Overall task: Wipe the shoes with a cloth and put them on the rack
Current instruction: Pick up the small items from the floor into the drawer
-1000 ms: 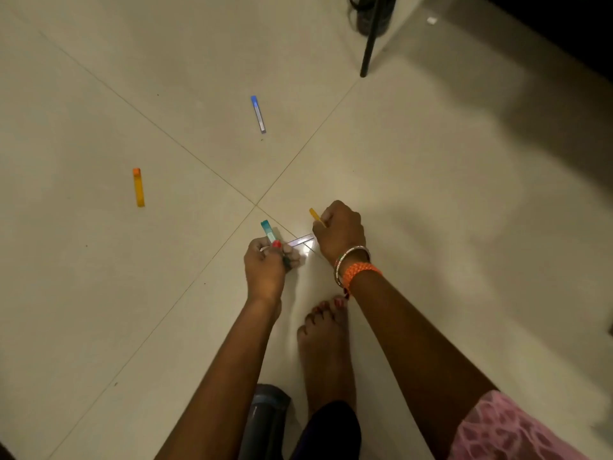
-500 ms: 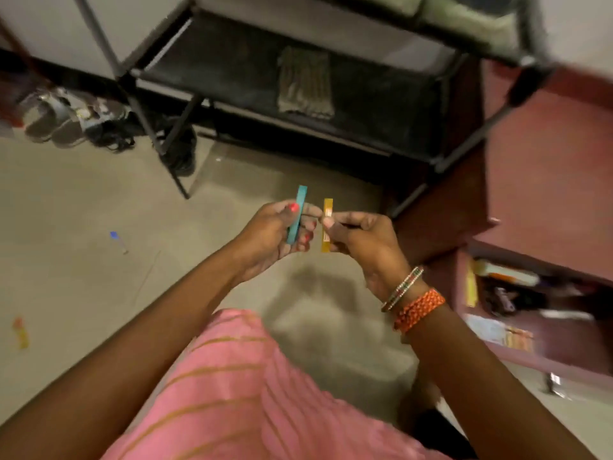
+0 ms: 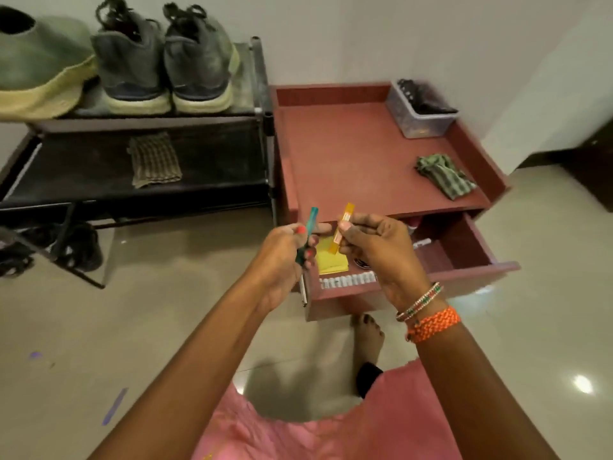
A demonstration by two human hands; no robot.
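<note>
While the left hand (image 3: 282,257) is pinching a thin teal plastic strip (image 3: 307,232) and the right hand (image 3: 374,247) a thin orange strip (image 3: 343,227) above the open red wooden drawer (image 3: 464,257), both are risking slipping; the dark grey laced shoes (image 3: 166,61) are sitting on the black metal rack (image 3: 199,171), the green checked cloth (image 3: 446,175) lying untouched.

Both hands, left (image 3: 282,257) and right (image 3: 378,247), raised together, fingers curled.

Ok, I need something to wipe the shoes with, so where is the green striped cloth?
In the head view the green striped cloth lies crumpled on the right side of the red cabinet top, in front of the clear plastic box.
</note>
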